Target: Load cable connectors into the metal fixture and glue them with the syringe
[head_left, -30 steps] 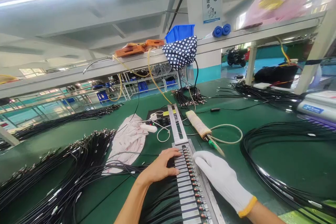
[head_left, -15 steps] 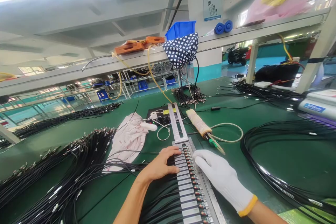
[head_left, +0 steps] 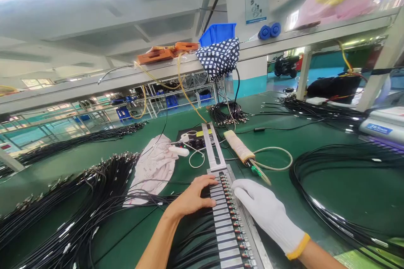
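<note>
Left hand (head_left: 196,194) bare, thumb and fingers spread apart at left edge of metal rack (head_left: 252,231), cables (head_left: 202,246) slotted across. Right hand (head_left: 260,207) gloved, along right edge; can't tell if gripping. Bare green table (head_left: 279,183) between it and coil (head_left: 334,220).

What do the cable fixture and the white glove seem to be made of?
Cable fixture: probably bare metal, satin grey, judging by its dull sheen and crisp edges. White glove: likely knitted fabric, matte, perhaps cotton, from its soft, shineless surface.
</note>
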A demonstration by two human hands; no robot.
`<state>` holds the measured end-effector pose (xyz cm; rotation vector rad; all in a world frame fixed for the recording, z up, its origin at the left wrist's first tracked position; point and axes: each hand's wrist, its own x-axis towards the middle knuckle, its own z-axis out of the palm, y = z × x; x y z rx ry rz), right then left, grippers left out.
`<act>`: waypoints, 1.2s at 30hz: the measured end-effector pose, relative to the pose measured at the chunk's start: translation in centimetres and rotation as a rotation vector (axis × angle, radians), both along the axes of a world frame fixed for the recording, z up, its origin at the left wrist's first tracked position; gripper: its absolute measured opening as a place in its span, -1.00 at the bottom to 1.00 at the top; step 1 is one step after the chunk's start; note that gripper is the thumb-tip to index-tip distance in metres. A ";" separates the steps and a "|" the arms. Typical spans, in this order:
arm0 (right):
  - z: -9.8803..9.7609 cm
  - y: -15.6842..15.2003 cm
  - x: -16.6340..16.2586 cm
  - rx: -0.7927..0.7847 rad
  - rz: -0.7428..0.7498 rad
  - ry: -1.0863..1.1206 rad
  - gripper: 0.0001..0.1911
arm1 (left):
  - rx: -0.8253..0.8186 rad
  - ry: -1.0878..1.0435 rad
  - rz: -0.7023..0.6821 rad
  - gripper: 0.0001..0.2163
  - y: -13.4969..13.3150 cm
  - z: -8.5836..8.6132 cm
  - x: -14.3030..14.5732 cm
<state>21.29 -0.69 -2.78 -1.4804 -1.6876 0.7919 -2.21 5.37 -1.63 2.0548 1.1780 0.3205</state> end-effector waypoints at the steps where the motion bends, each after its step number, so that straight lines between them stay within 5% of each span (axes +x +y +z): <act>1: 0.0 0.0 0.0 0.005 0.005 0.000 -0.59 | 0.001 0.001 0.000 -0.42 0.0 0.0 0.0; 36: -0.2 0.0 0.1 0.060 0.006 0.009 -0.63 | 0.010 -0.010 -0.009 -0.46 -0.1 0.1 0.0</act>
